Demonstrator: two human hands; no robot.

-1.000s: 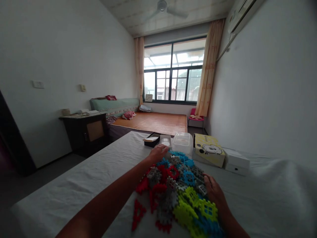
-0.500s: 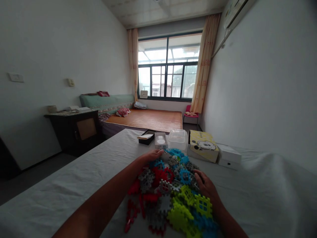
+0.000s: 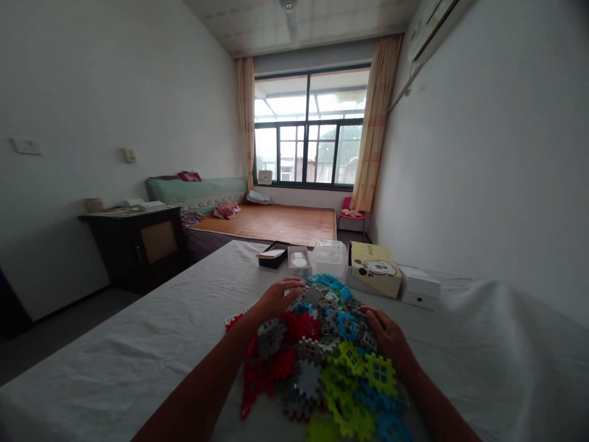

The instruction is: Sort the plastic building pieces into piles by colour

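A heap of plastic interlocking building pieces (image 3: 317,350) in grey, red, blue and lime green lies on a white sheet (image 3: 161,344). My left hand (image 3: 278,298) rests at the heap's far left side, palm down, its fingers stretched over grey pieces. At the right side my right hand (image 3: 386,331) touches the edge of the heap, fingers extended near a blue piece (image 3: 347,325). Neither hand visibly grips a piece. A lime-green window-shaped piece (image 3: 380,372) lies close to my right wrist. Red pieces (image 3: 271,365) lie beside my left forearm.
Behind the heap stand a black open box (image 3: 273,256), a small grey box (image 3: 299,261), a clear plastic container (image 3: 330,258), a yellow cartoon box (image 3: 375,270) and a white box (image 3: 419,287). Farther off are a bed (image 3: 285,222) and a dark cabinet (image 3: 138,245).
My left hand has shifted slightly left and nearer me, its fingers showing more. My right hand has moved a little along the heap's edge. Some pieces have shifted, and the view has tilted slightly.
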